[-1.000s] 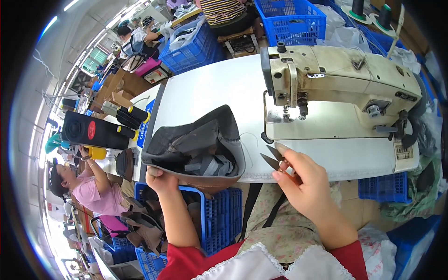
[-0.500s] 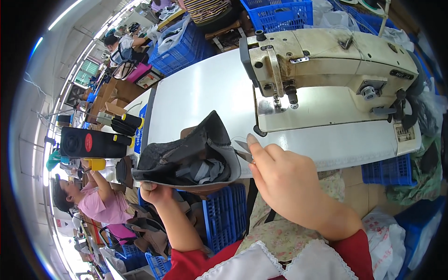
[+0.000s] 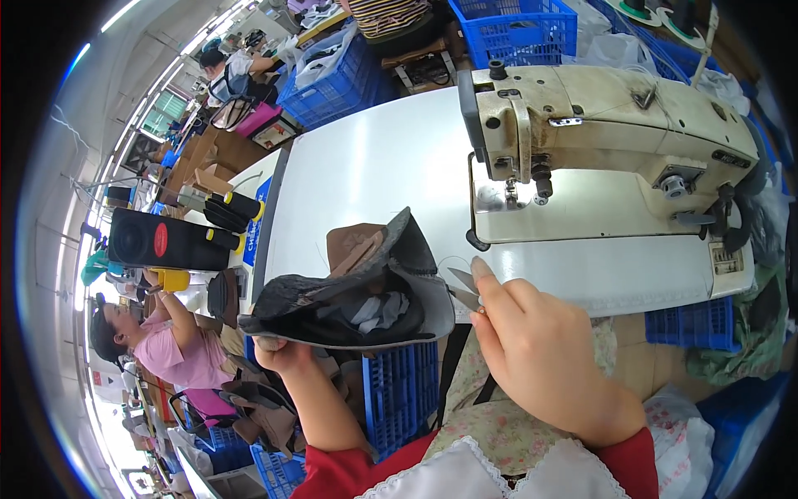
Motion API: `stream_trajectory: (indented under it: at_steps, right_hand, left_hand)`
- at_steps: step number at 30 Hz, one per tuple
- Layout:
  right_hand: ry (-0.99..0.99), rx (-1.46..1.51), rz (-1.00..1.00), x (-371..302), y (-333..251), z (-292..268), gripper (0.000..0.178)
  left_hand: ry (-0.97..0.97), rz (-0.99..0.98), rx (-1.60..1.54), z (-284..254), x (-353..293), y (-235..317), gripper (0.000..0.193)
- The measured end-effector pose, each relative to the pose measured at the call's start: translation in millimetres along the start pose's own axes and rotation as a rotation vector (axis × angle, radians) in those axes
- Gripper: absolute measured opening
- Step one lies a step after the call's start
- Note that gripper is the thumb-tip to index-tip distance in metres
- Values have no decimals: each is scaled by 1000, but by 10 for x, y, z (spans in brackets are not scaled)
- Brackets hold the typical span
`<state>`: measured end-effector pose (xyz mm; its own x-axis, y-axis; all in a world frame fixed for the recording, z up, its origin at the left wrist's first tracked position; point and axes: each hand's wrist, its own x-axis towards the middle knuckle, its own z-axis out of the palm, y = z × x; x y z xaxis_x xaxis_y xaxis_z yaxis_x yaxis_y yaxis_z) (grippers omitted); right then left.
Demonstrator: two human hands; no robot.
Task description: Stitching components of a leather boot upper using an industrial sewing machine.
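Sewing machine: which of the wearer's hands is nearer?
Right. The right hand, gripping metal snips, is on the near side of the sewing machine; the left hand, holding the dark sewn piece, is farther off to its left.

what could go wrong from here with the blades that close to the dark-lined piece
Two risks stand out. The pointed snips in the right hand sit right by the right-hand edge of the dark-lined piece, so a small slip might nick the lining; whether the tips touch it is hard to tell. The left hand grips the piece near its opposite end, so the edge by the blades could shift during a cut.
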<state>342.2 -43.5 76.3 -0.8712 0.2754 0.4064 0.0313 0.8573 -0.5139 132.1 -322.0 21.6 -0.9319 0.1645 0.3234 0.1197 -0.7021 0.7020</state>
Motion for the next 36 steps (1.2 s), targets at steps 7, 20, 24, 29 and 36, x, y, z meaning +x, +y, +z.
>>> stream_trajectory:
  at_steps: [7,20,24,29,36]
  right_hand:
    - [-7,-20,18,47,-1,42,44]
    - [-55,-94,-34,51,-7,9,41]
    - [-62,-99,-47,18,-29,-29,39]
    - [-130,-72,-43,-59,-60,-116,34]
    - [-457,61,-30,-276,195,-357,35]
  left_hand:
    - [-140,38,-10,-110,-15,21,46]
    - [-417,114,54,94,24,60,39]
    - [-498,116,61,140,6,120,35]
    - [-585,284,283,45,-16,224,37]
    - [-620,308,351,202,-92,367,38]
